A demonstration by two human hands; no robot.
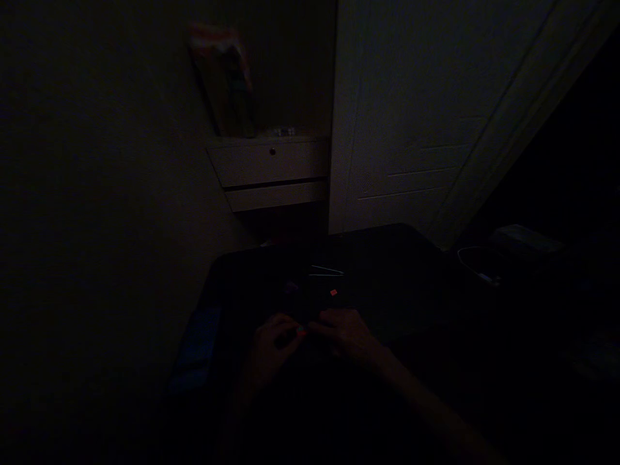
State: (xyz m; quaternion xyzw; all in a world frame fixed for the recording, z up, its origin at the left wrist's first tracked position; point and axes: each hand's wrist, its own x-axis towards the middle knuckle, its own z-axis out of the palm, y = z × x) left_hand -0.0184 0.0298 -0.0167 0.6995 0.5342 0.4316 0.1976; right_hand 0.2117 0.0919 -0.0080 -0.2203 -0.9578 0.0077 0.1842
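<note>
The scene is very dark. Over a black table, my left hand [272, 342] is closed, thumb and forefinger pinching a small red and green piece [301, 330]. My right hand [346, 330] comes in from the right, its fingers bent together and their tips close beside that piece. Whatever those fingertips may hold is hidden in shadow. Beyond the hands lies a small orange-red piece [333, 292] with fine marks on it. Farther back rests a pair of metal tweezers [327, 272], points to the right. A dim purplish item [290, 287] is left of them.
A blue flat object [197, 342] lies at the table's left edge. Behind the table [382, 248] are a pale drawer unit [274, 165] with a bag-like item [220, 71] on top, and a light door panel [402, 129]. A white cable [462, 261] curves at the right.
</note>
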